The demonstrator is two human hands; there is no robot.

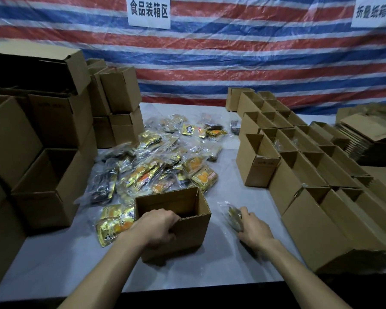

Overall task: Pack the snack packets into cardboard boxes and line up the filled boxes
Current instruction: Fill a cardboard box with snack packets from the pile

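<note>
While the left hand (pixel 156 228) curls over the near rim of the open box (pixel 187 239), the right hand (pixel 253 229), just right of the box, clutches a clear-wrapped packet (pixel 233 218). Judging by the big snack pile (pixel 156 166) behind the box, much packing is left.

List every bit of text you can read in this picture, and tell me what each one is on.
"食品装箱区": white sign on the striped tarp, top centre.
"折叠纸箱区": second white sign, top right; somewhat blurred and cut by the picture's edge.
Print on the snack packets: too small and blurred to read.
Faint stamps on the cardboard boxes: unreadable.
</note>
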